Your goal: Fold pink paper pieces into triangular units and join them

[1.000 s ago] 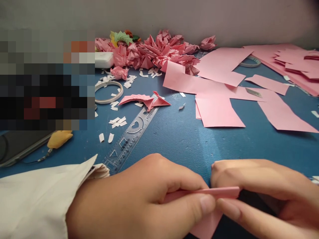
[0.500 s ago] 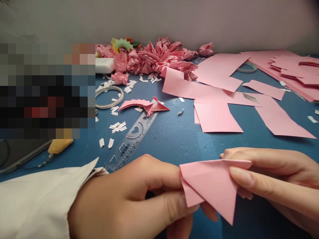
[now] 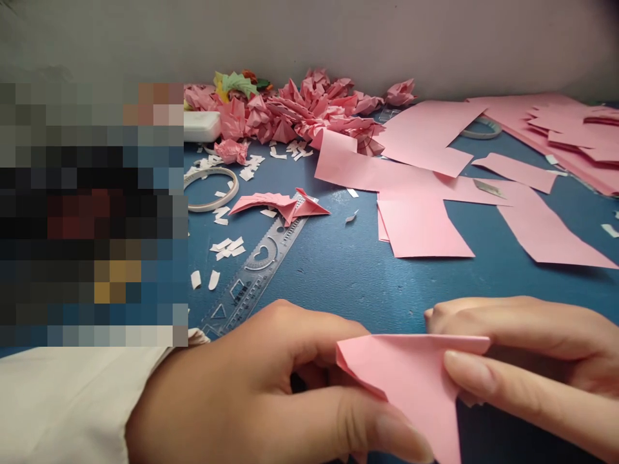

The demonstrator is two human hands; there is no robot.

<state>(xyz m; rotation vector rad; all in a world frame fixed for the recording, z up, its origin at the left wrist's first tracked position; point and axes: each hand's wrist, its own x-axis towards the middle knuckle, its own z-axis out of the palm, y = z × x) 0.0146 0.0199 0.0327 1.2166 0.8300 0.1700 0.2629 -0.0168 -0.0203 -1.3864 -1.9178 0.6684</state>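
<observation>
Low in front of me I hold a folded pink paper piece (image 3: 411, 374), triangular, its point hanging down. My left hand (image 3: 271, 393), in a white sleeve, pinches its left corner between thumb and curled fingers. My right hand (image 3: 527, 361) grips its right edge, the thumb lying on the paper face and the fingers behind it. Both hands hover just above the blue table (image 3: 348, 270).
A clear plastic ruler (image 3: 256, 264) lies diagonally just beyond my left hand. Farther back lie a folded pink strip (image 3: 280, 203), a tape roll (image 3: 210, 187), white paper scraps, loose pink sheets (image 3: 420, 229) and a heap of folded pink pieces (image 3: 300, 109) against the wall.
The paper, first held edge-on as a thin strip, has been turned up and shows its triangular face. Since half a second ago it sank slightly and my left thumb slid along its lower edge.
</observation>
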